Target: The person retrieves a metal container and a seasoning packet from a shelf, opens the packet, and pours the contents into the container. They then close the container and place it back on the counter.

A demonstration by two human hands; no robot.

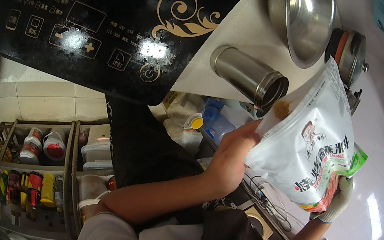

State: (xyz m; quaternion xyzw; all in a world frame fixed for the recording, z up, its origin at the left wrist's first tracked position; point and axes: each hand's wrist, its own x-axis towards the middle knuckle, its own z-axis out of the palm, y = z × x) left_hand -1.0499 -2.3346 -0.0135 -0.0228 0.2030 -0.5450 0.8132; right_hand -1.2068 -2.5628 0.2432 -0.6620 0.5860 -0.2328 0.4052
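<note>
A large white and silver seasoning pouch [308, 154], printed with red and green and bearing writing, is held tilted in both hands. My bare left hand [230, 155] grips it beside its open top edge; part of the fingers is hidden behind the plastic. My right hand [338, 200], in a pale knitted glove, holds the lower end from below. Brown powder [281, 109] shows inside the pouch's mouth. Close to that mouth is the open end of a cylindrical stainless steel container [251, 75]. Whether they touch, I cannot tell.
Above lies a black induction cooktop [118, 44]. A steel bowl [305, 11] and a lidded pot [350, 55] are at the upper right. A plastic jug with a yellow cap [197, 123] sits below the counter's edge. Racks with bottles [48, 190] and tubs stand left; cables [266, 199] run beneath the pouch.
</note>
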